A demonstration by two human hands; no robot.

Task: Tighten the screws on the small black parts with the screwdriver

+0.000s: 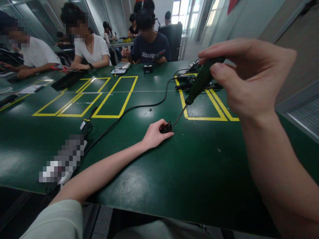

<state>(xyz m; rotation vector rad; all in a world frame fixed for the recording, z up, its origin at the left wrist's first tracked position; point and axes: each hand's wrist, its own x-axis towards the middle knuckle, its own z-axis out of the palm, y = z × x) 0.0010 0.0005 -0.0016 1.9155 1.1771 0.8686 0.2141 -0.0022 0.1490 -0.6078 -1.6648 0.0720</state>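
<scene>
Right hand [245, 78] up close is gripping a green screwdriver [199, 85], tip angled down into a small black part [166, 127] that the left hand [155, 134] pinches steady mid-surface [186, 172].

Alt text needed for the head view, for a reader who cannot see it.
A right hand holds a green-handled screwdriver with its tip on a small black part that the left hand pins to a green table. A black cable crosses the table, and other people sit along the far side.
</scene>
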